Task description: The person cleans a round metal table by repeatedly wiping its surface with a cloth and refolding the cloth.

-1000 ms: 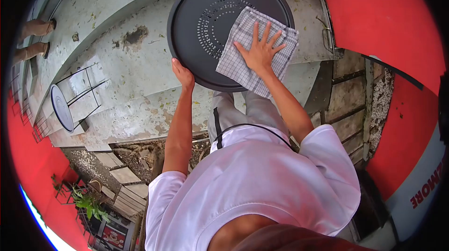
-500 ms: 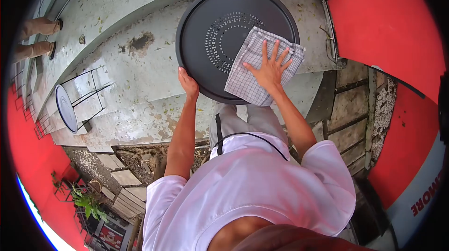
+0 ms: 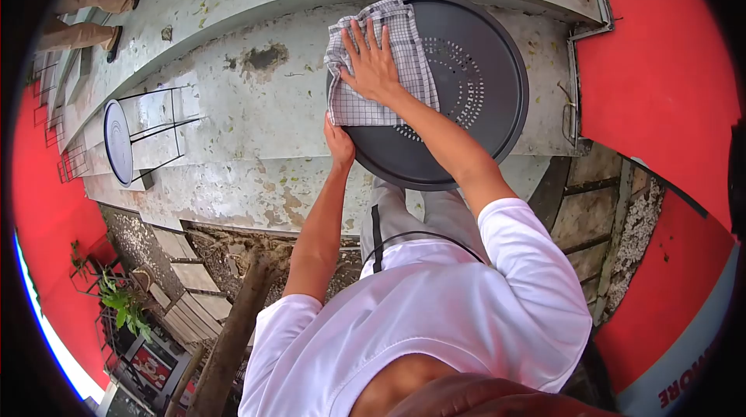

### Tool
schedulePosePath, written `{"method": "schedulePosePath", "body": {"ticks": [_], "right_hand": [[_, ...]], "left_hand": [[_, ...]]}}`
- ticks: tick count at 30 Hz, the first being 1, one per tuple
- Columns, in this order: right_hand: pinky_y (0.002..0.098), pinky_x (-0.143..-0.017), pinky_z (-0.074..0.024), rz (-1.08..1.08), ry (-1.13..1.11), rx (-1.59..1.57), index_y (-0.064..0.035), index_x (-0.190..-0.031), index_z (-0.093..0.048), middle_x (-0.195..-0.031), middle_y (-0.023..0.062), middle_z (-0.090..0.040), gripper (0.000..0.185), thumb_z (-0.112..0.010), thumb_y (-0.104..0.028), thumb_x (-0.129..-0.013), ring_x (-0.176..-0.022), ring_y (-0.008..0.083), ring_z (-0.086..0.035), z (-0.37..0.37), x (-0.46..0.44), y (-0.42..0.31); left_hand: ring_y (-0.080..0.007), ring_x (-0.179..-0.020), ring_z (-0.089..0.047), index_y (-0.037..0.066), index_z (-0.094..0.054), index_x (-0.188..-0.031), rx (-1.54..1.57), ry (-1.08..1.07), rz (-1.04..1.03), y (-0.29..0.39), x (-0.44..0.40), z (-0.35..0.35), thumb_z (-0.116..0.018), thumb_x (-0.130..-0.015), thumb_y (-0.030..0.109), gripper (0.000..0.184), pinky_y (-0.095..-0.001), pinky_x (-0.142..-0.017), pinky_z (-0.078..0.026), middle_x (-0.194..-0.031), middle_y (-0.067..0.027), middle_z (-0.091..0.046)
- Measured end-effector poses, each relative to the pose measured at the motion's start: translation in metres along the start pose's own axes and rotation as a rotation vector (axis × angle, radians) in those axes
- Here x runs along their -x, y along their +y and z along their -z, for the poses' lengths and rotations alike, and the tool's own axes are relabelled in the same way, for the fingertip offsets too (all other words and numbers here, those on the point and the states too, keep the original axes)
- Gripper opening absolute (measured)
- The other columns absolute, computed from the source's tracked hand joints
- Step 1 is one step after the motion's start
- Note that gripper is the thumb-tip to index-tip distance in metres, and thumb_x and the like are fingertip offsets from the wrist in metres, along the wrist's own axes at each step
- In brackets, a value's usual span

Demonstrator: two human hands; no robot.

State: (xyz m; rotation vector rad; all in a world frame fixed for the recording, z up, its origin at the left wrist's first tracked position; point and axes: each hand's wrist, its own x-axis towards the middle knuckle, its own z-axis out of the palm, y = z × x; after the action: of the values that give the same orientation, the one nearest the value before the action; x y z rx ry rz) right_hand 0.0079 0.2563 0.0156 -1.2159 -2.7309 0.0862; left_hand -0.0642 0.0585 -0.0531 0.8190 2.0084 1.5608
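Observation:
A round black table (image 3: 497, 83) stands in front of me, its top pierced by rings of small holes. Over its left part lies a checked grey-and-white cloth (image 3: 416, 83). My right hand (image 3: 373, 66) presses flat on the cloth with fingers spread, the forearm crossing the tabletop. My left hand (image 3: 339, 143) grips the table's left rim just below the cloth's lower corner; some of its fingers are hidden. The table's legs do not show.
A second round table (image 3: 117, 143) with thin black legs is at the left. Another person's legs (image 3: 89, 20) show at the upper left. Concrete steps (image 3: 225, 122), stepping slabs (image 3: 587, 215), a tree trunk (image 3: 237, 324) and a potted plant (image 3: 124, 304) surround me.
My right hand has carried the cloth from the right part of the tabletop to the upper left. The left hand stays at the rim. The whole view has shifted slightly.

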Motion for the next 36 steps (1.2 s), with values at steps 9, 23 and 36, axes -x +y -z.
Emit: {"method": "schedulePosePath", "body": {"ticks": [9, 23, 36], "right_hand": [[0.0594, -0.125, -0.0087, -0.096, 0.100, -0.018, -0.0062, -0.163, -0.023, -0.171, 0.0119, -0.016, 0.085, -0.039, -0.063, -0.102, -0.156, 0.0361, -0.017, 0.002, 0.018, 0.125], [0.0815, -0.110, 0.0010, -0.406, -0.534, -0.127, -0.0105, -0.165, -0.008, -0.170, 0.0235, 0.007, 0.132, -0.066, -0.084, -0.073, -0.150, 0.0584, 0.012, 0.088, 0.273, 0.043], [0.0812, -0.108, 0.0093, -0.363, -0.089, -0.304, -0.0222, -0.165, -0.019, -0.173, 0.0144, 0.000, 0.113, -0.072, -0.071, -0.077, -0.152, 0.0550, 0.009, 0.016, 0.110, -0.050]], "left_hand": [[-0.0158, -0.095, -0.051, -0.006, -0.057, -0.108, 0.076, -0.159, 0.107, 0.012, -0.003, 0.005, -0.033, -0.114, 0.037, 0.049, -0.0300, -0.089, -0.043, -0.102, -0.0087, -0.061], [-0.0163, -0.085, -0.046, -0.004, -0.052, -0.096, 0.088, -0.127, 0.063, 0.024, -0.001, 0.001, -0.032, -0.114, 0.036, 0.048, -0.0325, -0.081, -0.043, -0.089, -0.0068, -0.054], [-0.0191, -0.099, -0.054, -0.008, -0.057, -0.115, 0.147, -0.108, 0.100, 0.013, -0.002, 0.002, -0.031, -0.114, 0.037, 0.051, -0.0335, -0.092, -0.044, -0.104, -0.0120, -0.062]]}}
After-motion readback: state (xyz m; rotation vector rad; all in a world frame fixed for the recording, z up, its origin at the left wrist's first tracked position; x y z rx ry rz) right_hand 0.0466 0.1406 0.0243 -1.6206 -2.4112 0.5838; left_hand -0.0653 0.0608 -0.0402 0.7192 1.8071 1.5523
